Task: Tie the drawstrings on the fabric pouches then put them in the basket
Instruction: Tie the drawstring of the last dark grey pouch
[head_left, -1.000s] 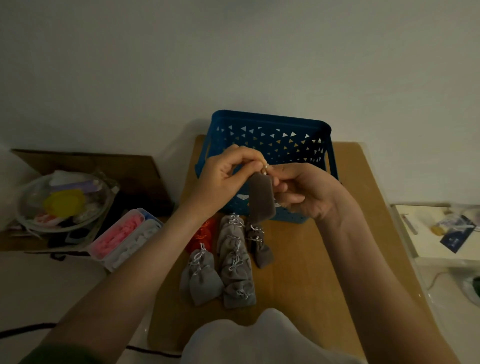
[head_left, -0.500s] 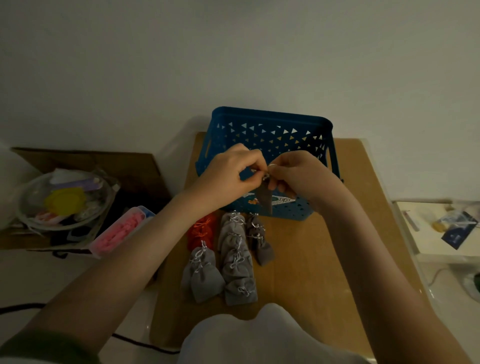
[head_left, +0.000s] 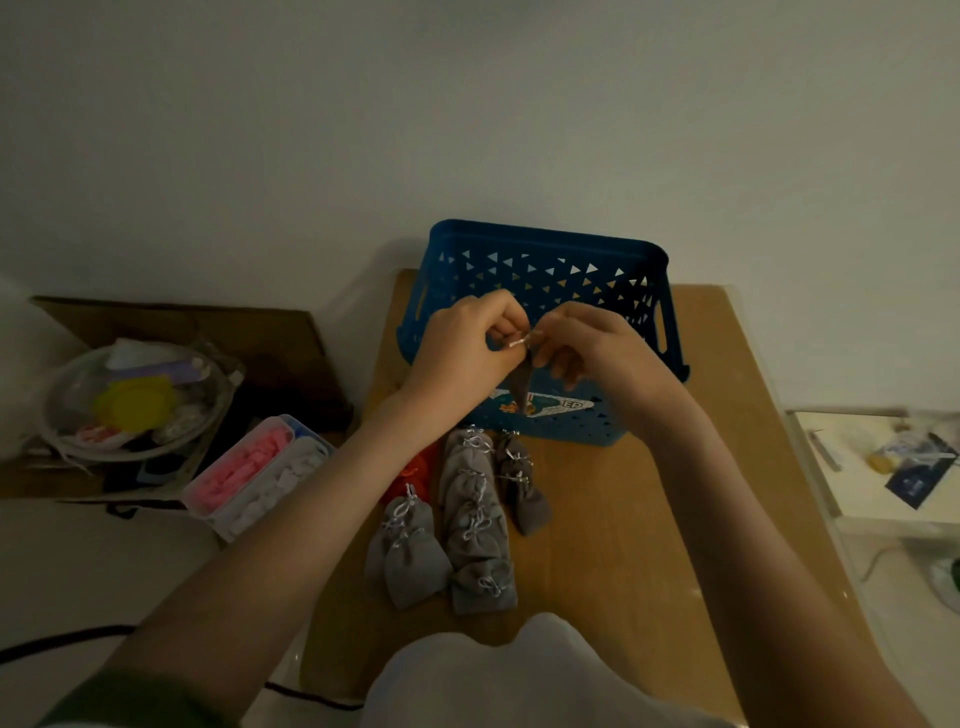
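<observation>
Pinching one grey pouch's (head_left: 521, 378) drawstring (head_left: 519, 342), left hand (head_left: 467, 349) and right hand (head_left: 587, 345)

Dim, underexposed frame, soft all over.
Weak flat light, a bit stronger from the right: the pale tray (head_left: 862, 499) at the right edge is the brightest patch. Wall (head_left: 467, 104) falls off to dark grey in the top corners. Basket (head_left: 545, 249) throws a soft shadow leftward onto wall and table (head_left: 623, 519). Small glint on the drawstring (head_left: 521, 341). Fine texture is smeared, grainy in the darks. Wide-angle bend: table edges splay, forearms (head_left: 260, 571) stretch at the bottom corners.
</observation>
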